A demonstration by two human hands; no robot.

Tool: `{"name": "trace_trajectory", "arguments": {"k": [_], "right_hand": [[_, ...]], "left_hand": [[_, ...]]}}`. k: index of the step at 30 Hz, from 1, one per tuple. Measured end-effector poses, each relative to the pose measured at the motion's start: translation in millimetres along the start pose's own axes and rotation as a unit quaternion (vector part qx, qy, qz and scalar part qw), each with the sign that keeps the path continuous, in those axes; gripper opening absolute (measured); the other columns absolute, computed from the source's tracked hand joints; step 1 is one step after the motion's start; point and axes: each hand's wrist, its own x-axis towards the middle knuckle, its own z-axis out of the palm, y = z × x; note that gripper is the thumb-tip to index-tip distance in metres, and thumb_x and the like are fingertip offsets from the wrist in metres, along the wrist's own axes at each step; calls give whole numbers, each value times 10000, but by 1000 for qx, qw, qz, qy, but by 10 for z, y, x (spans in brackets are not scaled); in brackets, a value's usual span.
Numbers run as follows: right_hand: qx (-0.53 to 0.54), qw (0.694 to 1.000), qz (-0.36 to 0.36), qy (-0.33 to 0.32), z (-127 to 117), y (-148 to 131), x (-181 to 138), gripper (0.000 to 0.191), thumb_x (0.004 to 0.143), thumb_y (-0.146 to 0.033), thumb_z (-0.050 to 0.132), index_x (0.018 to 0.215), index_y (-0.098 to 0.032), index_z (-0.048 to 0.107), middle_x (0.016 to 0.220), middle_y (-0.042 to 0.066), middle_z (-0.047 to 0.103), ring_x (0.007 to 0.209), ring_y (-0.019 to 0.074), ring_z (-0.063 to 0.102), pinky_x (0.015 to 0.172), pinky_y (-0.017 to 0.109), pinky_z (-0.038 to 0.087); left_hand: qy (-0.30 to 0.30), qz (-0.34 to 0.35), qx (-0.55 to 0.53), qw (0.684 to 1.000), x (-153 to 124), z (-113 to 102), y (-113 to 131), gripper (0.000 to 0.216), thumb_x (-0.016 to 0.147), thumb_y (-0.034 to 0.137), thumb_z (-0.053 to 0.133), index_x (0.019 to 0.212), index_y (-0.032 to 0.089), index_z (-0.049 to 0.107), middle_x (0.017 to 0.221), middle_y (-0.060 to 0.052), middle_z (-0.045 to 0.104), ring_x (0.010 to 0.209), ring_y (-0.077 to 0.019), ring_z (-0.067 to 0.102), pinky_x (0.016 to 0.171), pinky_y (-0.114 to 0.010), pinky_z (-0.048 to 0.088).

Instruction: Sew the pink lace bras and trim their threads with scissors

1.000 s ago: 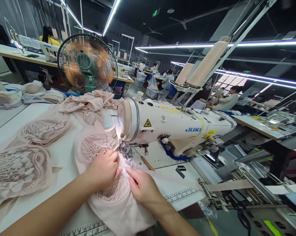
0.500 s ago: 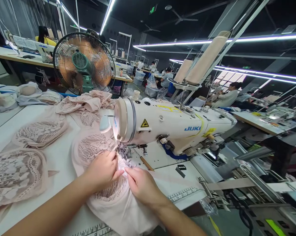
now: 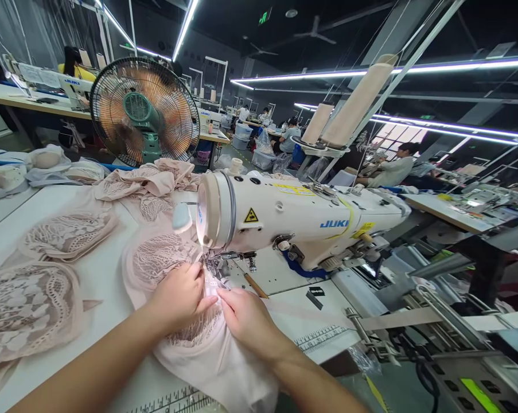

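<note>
Got the pale pink lace fabric piece (image 3: 207,355) flat on the white table (image 3: 99,275), its far end right under the needle of the white JUKI sewing machine (image 3: 293,221). My left hand (image 3: 179,295) is curled down gripping the lace, and my right hand (image 3: 245,318) pinches the edge just beside it, fingertips almost touching.

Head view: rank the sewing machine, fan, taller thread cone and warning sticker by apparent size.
1. sewing machine
2. fan, though it stands farther back
3. taller thread cone
4. warning sticker
</note>
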Motion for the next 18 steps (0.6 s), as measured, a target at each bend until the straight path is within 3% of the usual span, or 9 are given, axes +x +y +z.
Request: {"name": "trace_trajectory", "arguments": {"k": [9,18], "right_hand": [[-41,998,19,-39,-44,-34,47,302,952,-147,456,1099,-183,718,826,75,681,730,197,583,605,285,285],[-76,995,38,-53,-42,-99,51,368,1007,-221,437,1269,-226,694,901,105,717,806,240,654,624,308,348]], "left_hand": [[9,-18,-7,1000,37,-23,-13,395,980,404,518,1035,68,718,1137,-212,667,1034,-365,652,894,-503,558],[-16,-70,12,997,27,-94,-75,367,948,347,550,1117,64,711,1287,-219,629,1161,-385,610,984,-513,517]]}}
